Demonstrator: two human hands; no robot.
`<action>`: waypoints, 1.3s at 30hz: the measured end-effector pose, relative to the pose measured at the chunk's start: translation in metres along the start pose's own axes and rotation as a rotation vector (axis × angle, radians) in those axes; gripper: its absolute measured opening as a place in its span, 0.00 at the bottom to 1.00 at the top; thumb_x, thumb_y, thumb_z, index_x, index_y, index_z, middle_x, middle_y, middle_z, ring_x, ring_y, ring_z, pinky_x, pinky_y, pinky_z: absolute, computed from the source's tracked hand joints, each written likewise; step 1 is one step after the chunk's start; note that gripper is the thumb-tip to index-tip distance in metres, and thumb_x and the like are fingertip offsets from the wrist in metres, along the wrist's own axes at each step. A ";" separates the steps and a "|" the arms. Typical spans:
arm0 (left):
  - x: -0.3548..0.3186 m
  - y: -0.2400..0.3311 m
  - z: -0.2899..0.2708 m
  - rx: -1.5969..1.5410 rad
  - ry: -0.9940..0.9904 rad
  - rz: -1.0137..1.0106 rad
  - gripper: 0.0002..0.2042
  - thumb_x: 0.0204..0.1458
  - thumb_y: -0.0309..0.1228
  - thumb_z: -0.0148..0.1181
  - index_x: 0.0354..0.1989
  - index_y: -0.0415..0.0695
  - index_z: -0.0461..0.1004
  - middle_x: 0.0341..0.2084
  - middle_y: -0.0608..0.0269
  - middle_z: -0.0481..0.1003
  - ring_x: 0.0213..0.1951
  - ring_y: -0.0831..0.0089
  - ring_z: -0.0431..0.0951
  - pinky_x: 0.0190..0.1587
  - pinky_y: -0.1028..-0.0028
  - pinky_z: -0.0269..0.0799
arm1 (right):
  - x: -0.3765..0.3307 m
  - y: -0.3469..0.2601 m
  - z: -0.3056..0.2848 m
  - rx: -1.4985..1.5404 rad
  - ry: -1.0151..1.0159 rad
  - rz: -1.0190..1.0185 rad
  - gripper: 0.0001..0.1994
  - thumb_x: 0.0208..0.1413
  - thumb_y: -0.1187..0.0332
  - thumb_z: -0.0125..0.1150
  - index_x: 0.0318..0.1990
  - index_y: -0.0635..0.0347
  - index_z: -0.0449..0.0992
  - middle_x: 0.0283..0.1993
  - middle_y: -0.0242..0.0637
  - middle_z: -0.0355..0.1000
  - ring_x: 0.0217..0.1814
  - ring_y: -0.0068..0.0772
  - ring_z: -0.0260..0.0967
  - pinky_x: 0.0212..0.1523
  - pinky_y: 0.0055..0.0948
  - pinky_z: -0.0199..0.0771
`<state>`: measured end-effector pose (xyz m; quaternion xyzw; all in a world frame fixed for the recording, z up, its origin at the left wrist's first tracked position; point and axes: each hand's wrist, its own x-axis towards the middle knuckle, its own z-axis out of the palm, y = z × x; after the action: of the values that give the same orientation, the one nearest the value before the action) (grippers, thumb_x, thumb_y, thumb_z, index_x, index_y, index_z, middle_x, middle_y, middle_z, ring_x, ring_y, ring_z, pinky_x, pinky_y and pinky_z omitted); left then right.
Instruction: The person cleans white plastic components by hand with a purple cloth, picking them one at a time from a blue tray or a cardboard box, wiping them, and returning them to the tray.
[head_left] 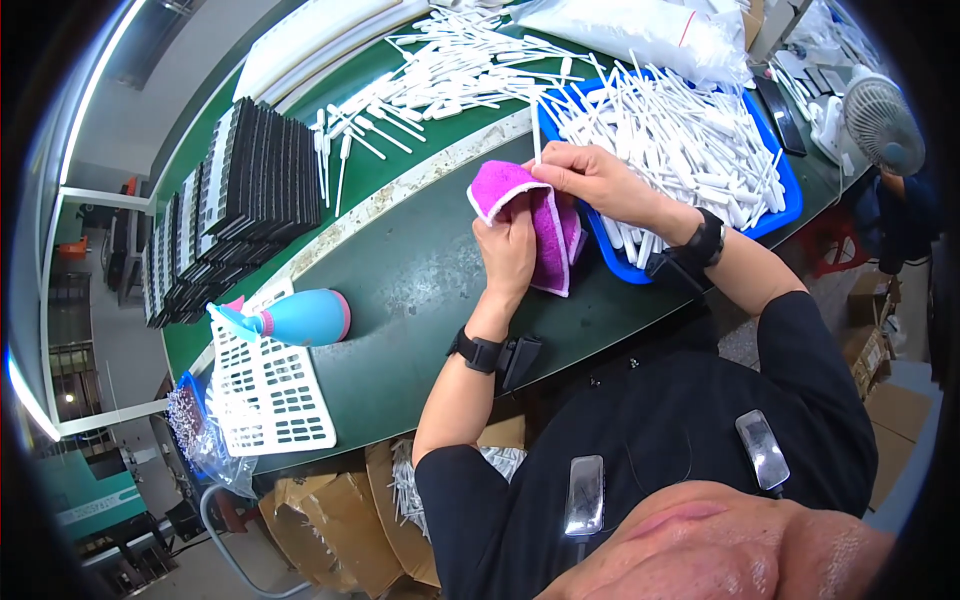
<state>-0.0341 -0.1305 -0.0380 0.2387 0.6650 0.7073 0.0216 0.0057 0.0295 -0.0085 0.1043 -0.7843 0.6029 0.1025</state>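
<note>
A purple cloth [550, 245] with a white edge is bunched in my left hand [506, 250], whose fingers are closed and partly hidden under it. My right hand [598, 182] is closed at the cloth's upper edge, thumb against fingers, on a thin white plastic stick [536, 128] that stands up from the grip. The stick's lower end is hidden by the cloth and fingers. Just right of my hands is a blue basket [796, 198] heaped with white sticks [680, 150], each with a thicker end. My right forearm reaches across its near side.
More white sticks [450, 75] lie spread at the back of the green table [420, 290]. Stacked black slotted trays [262, 170] stand at left. Nearer are a blue spray bottle [308, 318] and a white perforated tray [275, 400]. A fan [884, 122] stands far right; cardboard boxes [335, 530] sit below.
</note>
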 end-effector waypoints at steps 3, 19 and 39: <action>0.005 -0.010 -0.006 0.010 0.130 -0.050 0.08 0.56 0.24 0.50 0.41 0.35 0.73 0.32 0.62 0.76 0.36 0.75 0.74 0.41 0.72 0.69 | 0.004 -0.012 -0.004 0.355 0.046 0.204 0.13 0.64 0.61 0.46 0.45 0.61 0.71 0.27 0.28 0.66 0.29 0.15 0.60 0.29 0.20 0.62; 0.029 -0.016 -0.033 -0.546 0.143 -0.170 0.08 0.59 0.28 0.47 0.44 0.41 0.71 0.36 0.65 0.73 0.41 0.76 0.72 0.45 0.74 0.68 | -0.016 -0.022 0.002 0.153 -0.374 0.370 0.13 0.66 0.63 0.40 0.51 0.59 0.65 0.26 0.24 0.57 0.25 0.15 0.51 0.25 0.17 0.56; 0.043 -0.013 -0.033 -0.832 0.289 -0.373 0.17 0.62 0.37 0.37 0.49 0.39 0.68 0.45 0.56 0.74 0.48 0.63 0.73 0.53 0.64 0.67 | -0.013 -0.045 -0.015 0.397 -0.167 0.357 0.13 0.64 0.63 0.42 0.49 0.60 0.67 0.26 0.25 0.61 0.24 0.12 0.54 0.24 0.13 0.56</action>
<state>-0.0882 -0.1450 -0.0368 -0.0142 0.3532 0.9235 0.1493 0.0313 0.0330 0.0333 0.0320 -0.6627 0.7424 -0.0929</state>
